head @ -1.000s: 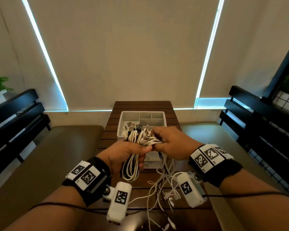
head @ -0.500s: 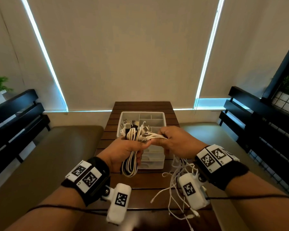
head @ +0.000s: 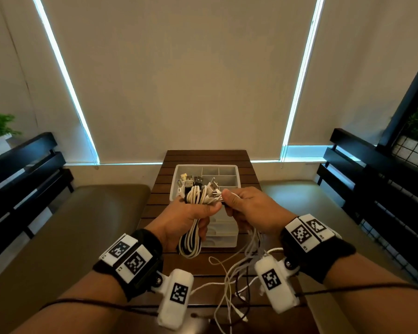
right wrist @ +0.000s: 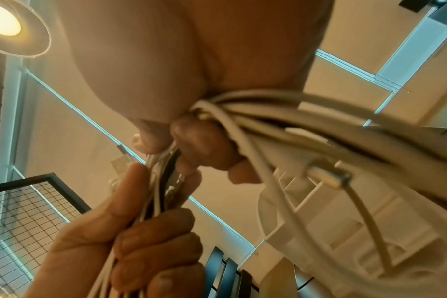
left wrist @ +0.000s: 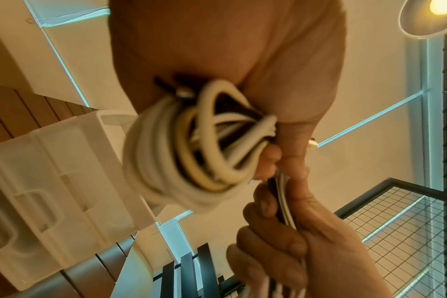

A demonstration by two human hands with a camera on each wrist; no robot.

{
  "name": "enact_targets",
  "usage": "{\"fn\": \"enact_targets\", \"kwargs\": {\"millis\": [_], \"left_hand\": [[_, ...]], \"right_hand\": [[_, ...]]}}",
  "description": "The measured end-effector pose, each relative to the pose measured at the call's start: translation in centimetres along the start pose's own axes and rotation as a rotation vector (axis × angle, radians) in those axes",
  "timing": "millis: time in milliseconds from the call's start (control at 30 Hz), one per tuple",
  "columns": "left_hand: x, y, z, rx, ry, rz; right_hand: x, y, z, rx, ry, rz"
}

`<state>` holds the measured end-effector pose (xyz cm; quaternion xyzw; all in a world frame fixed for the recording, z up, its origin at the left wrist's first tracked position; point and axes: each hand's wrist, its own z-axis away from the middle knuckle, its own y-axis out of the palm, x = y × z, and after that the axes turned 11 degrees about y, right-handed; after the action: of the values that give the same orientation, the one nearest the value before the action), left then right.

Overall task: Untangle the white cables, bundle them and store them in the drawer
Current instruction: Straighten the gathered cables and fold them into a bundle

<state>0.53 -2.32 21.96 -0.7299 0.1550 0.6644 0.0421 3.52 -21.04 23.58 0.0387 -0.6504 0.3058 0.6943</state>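
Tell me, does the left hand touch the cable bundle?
Touching. In the left wrist view the left hand has its fingers curled round the cable bundle; the head view shows the same grip.

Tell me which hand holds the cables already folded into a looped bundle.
The left hand: it grips the looped bundle of folded cables, while the right hand holds only loose strands trailing down to the table.

- The cables [head: 194,201] are white and cream, with a few black strands among them.
- The drawer box [head: 234,175] is pale, translucent white.
- The table [head: 155,203] is dark brown, in slatted planks.
- The wristbands [head: 130,257] are black, with white tags in black square patterns.
- The blinds [head: 179,80] are beige.
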Motion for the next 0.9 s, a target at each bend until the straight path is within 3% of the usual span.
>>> {"fn": "enact_targets", "kwargs": {"millis": [200,333,467,733,900], "left_hand": [[0.8,0.2,0.1,-0.135,0.040,0.030],[1.5,0.9,0.0,-0.198,0.060,0.044],[2.1,1.6,0.1,-0.196,-0.012,0.122],[2.5,2.7,-0.2,-0.220,-0.058,0.238],[2.1,1.8,-0.5,-0.318,0.002,0.214]], "right_hand": [[0.2,-0.1,0.3,0.035,0.039,-0.057],[-0.9,0.6,-0.6,-0.111,-0.103,0.139],[-2.2,1.2,-0.9,-0.201,-0.111,0.138],[-2.7,3.3,-0.9,-0.206,-0.025,-0.225],[-1.5,2.6,0.1,-0.073,0.002,-0.277]]}}
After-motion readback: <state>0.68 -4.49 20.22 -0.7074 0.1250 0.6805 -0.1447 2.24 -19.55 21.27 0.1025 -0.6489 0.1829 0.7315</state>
